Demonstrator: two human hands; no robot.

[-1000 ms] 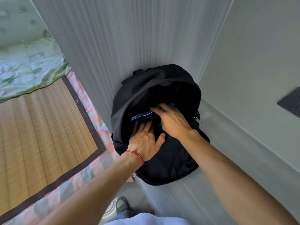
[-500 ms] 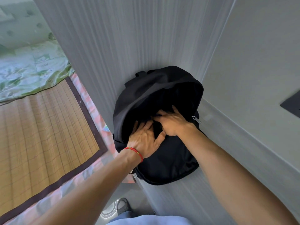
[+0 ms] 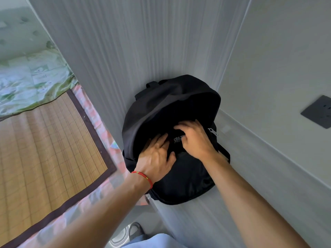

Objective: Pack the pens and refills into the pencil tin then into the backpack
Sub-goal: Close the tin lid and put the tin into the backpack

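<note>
A second ago a blue, flat pencil tin was seen at the mouth of the black fabric backpack [image 3: 179, 176], held by the right hand; half a second ago it was already hidden, and now it is not visible at all. It is judged that the tin has been pushed down inside the bag, so the packing step is nearly finished and only closing the zip (its silver zip pull [image 3: 212, 131] hangs at the right edge of the opening) seems to be left.

From left to right, a woven bamboo mat with a dark brown border [image 3: 44, 149] is laid on a bed, with a green patterned blanket [image 3: 26, 83] behind it. Next, the left hand [image 3: 155, 156], with a red string bracelet [image 3: 143, 177] at the wrist, is pressed on the front edge of the opening, fingers fairly straight and holding nothing. The right hand [image 3: 195, 138] is placed just beside it, with fingers bent over the edge; whether something is gripped below them cannot be told. The backpack is leaned in a corner of grey-white panel walls [image 3: 143, 42], on a pale ledge. On the far right a dark square wall socket [image 3: 318, 111] is mounted. The folded upper flap of the bag could be in the way of the zip.
</note>
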